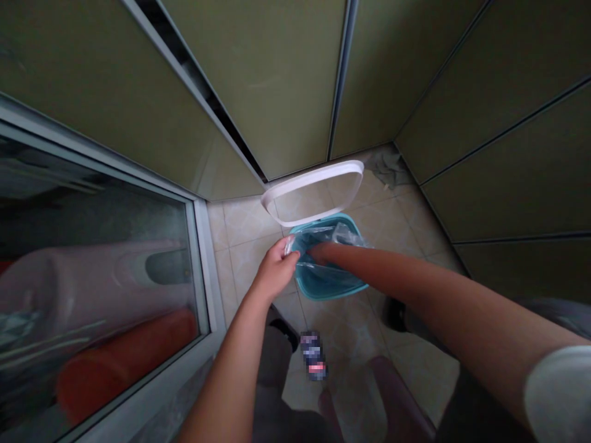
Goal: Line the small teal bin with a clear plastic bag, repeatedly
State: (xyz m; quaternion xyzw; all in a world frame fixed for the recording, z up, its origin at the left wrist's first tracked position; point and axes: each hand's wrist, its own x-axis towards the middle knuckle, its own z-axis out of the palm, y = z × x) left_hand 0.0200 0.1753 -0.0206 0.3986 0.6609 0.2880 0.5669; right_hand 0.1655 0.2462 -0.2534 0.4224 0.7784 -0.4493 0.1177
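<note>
A teal trash bin (pixel 330 292) stands on the floor in front of me, with a clear plastic bag (pixel 348 235) spread loosely inside it. At the bin's left rim, my left hand (pixel 277 266) pinches the bag's edge between thumb and fingers. My right hand (pixel 323 252) reaches down into the bag's mouth, and its fingers are dim and partly hidden there. Behind the bin, the white rim frame (pixel 277 215) stands tilted up at the bin's back edge.
Pale cabinet doors (pixel 277 80) enclose the back and right. A glass door (pixel 115 264) is on the left. Between my feet lies a dark, pixelated object (pixel 314 355) on the tiles. Grey cloth (pixel 390 167) lies in the back corner.
</note>
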